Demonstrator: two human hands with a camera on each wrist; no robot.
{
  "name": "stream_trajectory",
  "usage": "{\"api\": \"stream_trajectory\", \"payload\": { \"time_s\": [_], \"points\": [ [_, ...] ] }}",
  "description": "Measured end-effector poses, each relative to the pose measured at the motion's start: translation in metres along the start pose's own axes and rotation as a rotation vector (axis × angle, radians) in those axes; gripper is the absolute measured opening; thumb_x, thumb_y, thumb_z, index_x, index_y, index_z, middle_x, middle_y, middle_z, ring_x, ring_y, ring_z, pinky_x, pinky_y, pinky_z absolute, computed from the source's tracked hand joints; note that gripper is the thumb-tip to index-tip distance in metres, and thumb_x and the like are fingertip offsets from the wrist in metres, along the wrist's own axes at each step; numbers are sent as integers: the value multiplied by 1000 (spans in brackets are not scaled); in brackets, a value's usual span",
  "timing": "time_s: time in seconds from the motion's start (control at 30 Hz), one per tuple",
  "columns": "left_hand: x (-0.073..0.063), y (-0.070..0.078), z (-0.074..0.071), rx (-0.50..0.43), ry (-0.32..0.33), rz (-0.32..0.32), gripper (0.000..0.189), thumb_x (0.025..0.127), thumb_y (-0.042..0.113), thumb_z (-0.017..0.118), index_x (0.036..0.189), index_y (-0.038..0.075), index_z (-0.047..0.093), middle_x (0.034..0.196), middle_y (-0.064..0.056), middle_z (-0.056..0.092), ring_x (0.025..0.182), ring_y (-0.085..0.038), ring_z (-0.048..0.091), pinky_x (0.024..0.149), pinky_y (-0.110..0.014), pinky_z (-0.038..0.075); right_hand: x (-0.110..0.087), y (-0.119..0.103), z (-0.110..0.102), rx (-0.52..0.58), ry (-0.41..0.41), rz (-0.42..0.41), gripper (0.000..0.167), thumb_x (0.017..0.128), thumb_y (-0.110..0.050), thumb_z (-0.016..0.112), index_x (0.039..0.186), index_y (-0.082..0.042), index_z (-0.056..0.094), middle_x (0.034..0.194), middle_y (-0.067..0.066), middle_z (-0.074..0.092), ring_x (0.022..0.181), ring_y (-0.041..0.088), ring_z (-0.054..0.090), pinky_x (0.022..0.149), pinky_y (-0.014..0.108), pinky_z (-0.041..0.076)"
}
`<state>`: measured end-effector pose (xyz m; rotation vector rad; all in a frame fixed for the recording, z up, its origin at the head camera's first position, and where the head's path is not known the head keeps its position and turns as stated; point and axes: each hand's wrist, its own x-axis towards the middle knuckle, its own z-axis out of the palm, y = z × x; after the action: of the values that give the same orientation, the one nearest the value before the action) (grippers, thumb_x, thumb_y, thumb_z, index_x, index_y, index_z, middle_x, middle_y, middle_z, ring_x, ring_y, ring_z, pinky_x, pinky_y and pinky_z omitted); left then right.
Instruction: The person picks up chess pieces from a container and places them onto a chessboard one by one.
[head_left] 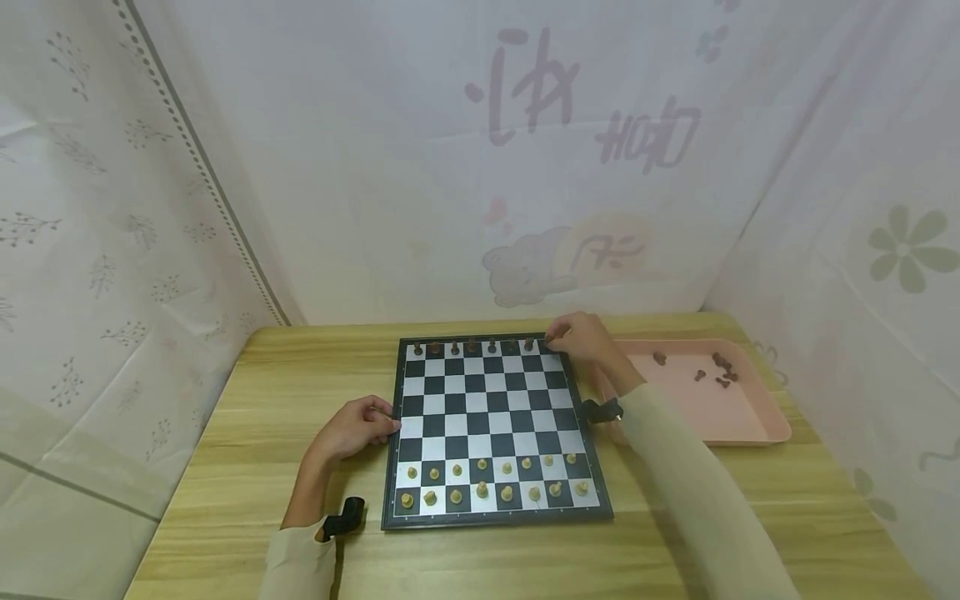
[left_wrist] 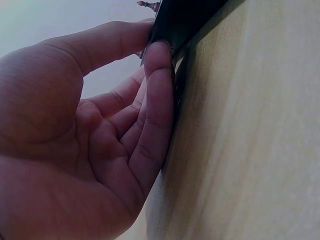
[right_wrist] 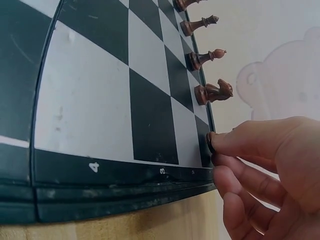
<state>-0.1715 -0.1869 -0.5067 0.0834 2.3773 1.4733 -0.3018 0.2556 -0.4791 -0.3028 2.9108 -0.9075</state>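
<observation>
A black-and-white chessboard (head_left: 477,402) lies on the table. At its far right corner my right hand (head_left: 581,336) pinches a dark brown chess piece (right_wrist: 209,143) between thumb and fingers; the fingers cover most of it, and its base is at the corner square. Beside it along the far row stand a brown knight (right_wrist: 214,92), a brown bishop (right_wrist: 206,58) and several more brown pieces. My left hand (head_left: 356,428) holds the board's left edge, thumb on top and fingers against the side. Two rows of cream pieces (head_left: 482,490) stand along the near side.
A pink tray (head_left: 776,432) sits right of the board, with several brown chess pieces (head_left: 724,379) lying loose in it. My right forearm reaches across the tray's left side. The wooden table (head_left: 300,367) ends at a pale printed cloth (head_left: 390,208) behind.
</observation>
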Motion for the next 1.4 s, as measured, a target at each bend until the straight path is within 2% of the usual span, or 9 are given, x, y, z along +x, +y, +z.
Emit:
{"api": "stream_trajectory", "payload": {
  "time_s": [0.17,0.37,0.53,0.7,0.93,1.07,1.23,1.33,1.4],
  "points": [
    [0,2,0,3,-4,11,23,99,4,78,116,-7,67,87,-7,76,75,-20,66,73,-33,55,-1,0,-2,-1,-2,1,15,93,-8,83,107,-3,81,104,11,81,98,32,73,90,51,57],
    [-2,3,1,-4,-9,13,26,99,5,79,117,-9,66,88,-8,76,75,-19,66,71,-32,54,-7,7,-9,61,40,-53,22,89,-5,82,111,-2,80,104,11,80,96,34,75,84,48,61],
    [-3,3,0,-19,-5,3,28,99,6,80,118,-9,66,89,-9,76,75,-19,65,71,-33,54,-24,17,-22,118,114,-83,21,96,-6,76,116,-2,79,108,13,78,99,34,73,88,48,59],
    [-3,4,0,-15,-3,10,28,99,6,80,118,-9,65,90,-9,76,76,-20,66,73,-34,56,-50,24,-39,166,171,-84,22,101,-9,78,121,0,77,113,16,78,101,35,74,89,46,58],
    [-3,3,1,-1,-4,0,27,99,6,80,117,-9,66,87,-8,76,76,-21,67,73,-33,55,-84,40,-52,182,224,14,32,102,-23,82,127,-3,76,121,16,77,108,35,71,94,46,53],
    [-4,-1,3,-10,-5,-8,26,99,6,80,117,-8,66,87,-7,75,77,-21,67,74,-34,56,-97,53,-55,202,235,58,37,105,-29,79,131,-4,75,130,17,75,113,31,68,92,39,54],
    [-2,-3,3,-17,-8,11,25,99,5,79,116,-8,66,85,-6,75,75,-20,67,72,-35,55,-107,71,-62,248,257,134,40,109,-33,73,137,-4,73,134,21,72,104,22,69,81,28,57],
    [-2,-3,2,-14,-5,18,24,99,5,79,115,-8,66,84,-5,74,74,-20,66,72,-36,55,-111,81,-69,302,256,187,45,111,-35,69,143,-2,69,138,23,68,102,20,71,84,28,58],
    [-2,-2,2,-12,-3,15,24,99,5,79,115,-8,66,84,-6,74,74,-21,66,72,-36,55,-113,88,-73,347,254,211,48,112,-33,67,146,0,66,136,22,70,101,13,72,85,26,58]
  ]
}}
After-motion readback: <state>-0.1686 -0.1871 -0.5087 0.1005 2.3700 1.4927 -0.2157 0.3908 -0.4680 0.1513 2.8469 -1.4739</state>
